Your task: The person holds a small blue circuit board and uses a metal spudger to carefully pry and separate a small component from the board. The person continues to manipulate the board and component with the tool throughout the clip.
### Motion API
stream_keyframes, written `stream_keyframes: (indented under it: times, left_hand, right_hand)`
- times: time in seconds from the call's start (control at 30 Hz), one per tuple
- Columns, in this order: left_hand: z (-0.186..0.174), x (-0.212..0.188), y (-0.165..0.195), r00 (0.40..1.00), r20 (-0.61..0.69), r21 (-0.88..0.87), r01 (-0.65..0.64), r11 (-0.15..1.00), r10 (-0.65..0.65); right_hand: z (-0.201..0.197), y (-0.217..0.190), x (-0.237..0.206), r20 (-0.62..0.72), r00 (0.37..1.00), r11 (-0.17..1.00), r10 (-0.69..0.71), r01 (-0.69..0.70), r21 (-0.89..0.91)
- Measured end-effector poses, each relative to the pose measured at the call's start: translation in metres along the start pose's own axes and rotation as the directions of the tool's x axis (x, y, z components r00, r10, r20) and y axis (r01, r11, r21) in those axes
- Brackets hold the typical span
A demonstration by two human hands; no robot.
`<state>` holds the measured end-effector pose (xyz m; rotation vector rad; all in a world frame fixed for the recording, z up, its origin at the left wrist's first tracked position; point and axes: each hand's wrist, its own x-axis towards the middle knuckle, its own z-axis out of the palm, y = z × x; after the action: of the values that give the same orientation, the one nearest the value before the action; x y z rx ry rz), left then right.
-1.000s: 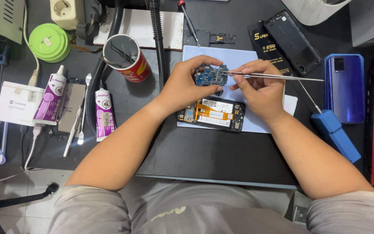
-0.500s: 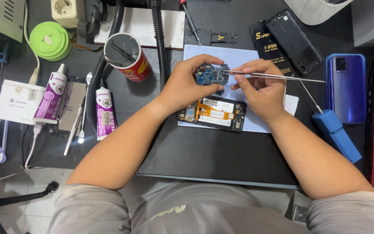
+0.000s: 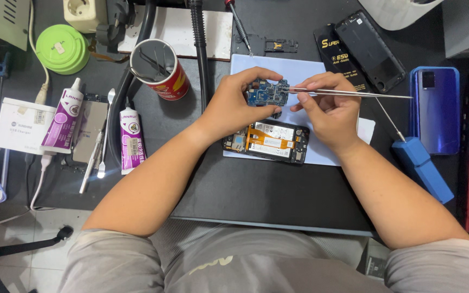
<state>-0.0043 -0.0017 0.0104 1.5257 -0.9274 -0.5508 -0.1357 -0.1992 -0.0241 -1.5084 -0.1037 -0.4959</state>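
My left hand (image 3: 233, 106) pinched the blue circuit board (image 3: 267, 92) by its edges, fingers closed round it, held just above the opened phone (image 3: 270, 142) on the pale mat (image 3: 299, 68). My right hand (image 3: 329, 111) gripped metal tweezers (image 3: 348, 93) tight, tips touching the board's 3 o'clock edge. Blue phone (image 3: 435, 108) lay at 3 o'clock, red cup (image 3: 161, 76) w/ tools at 10.

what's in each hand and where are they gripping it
Left hand holds the blue circuit board by its edges. Right hand pinches the metal tweezers near their tips.
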Motion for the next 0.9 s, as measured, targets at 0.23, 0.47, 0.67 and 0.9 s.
stream_keyframes:
  times: [0.23,0.47,0.67,0.9]
  left_hand:
    - [-0.0009,-0.0003,-0.0002,1.000,-0.001,-0.018,0.003,1.000,-0.003]
    - [-0.0020,-0.0002,0.0009,1.000,0.016,-0.041,-0.020,0.999,0.020]
    - [-0.0016,-0.0003,0.0023,1.000,0.025,-0.044,-0.004,0.999,0.005]
    - [-0.0020,-0.0004,0.0019,0.999,0.040,-0.063,-0.006,0.998,0.008]
  right_hand:
    - [-0.0006,0.0006,0.0003,0.002,1.000,1.000,0.002,-0.002,0.004]
    - [-0.0016,0.0016,-0.0002,0.001,1.000,1.000,-0.001,0.001,0.013]
    - [-0.0025,0.0014,-0.0008,-0.002,1.000,1.000,0.001,-0.001,0.009]
    - [-0.0025,0.0027,-0.0006,0.002,1.000,1.000,-0.002,0.002,0.026]
